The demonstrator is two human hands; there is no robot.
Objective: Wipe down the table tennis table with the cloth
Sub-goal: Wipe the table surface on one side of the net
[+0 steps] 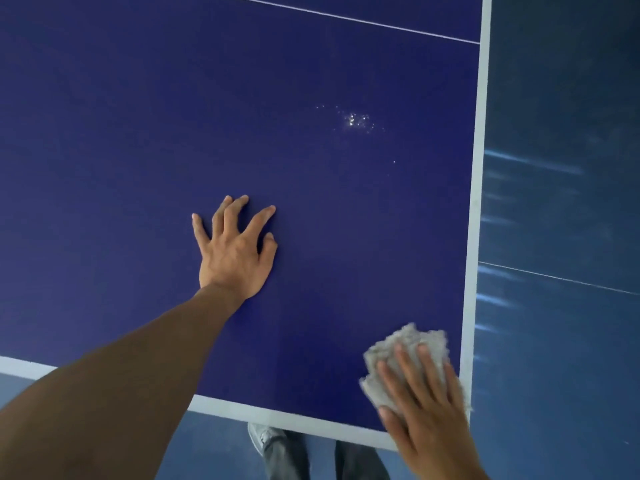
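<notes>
While the left hand (235, 251) props on the table (104, 133), its fingers spread and slightly arched with the tips on the blue surface and holding nothing, the wiping falls to the other hand. Beyond those fingertips and off to their right, well apart from them, a patch of bright specks (356, 120) glints on the surface.

Further right, the right hand (426, 410) lies flat on the cloth (408, 341). Its fingers are straight and a little apart, pressing the cloth down rather than clutching it. The cloth is a grey bunched pad at the table's near right corner. It shows past the fingertips and to the left of the thumb, and beside the little finger its edge reaches the white line (479, 168).

I judge this to be mid-wipe, with the corner being worked. The next move calls for a push away from the body, ahead of the fingertips towards the specks. Pressure should stay flat so the pad slides and does not roll under the palm, and the left hand can stay as the prop.

The pad's frayed leading edge points away from the person, as the fingers do, tilted a little left. The hand covers much of it, so its long axis is uncertain, but the exposed part suggests it runs across the fingers, from near-left to far-right.
</notes>
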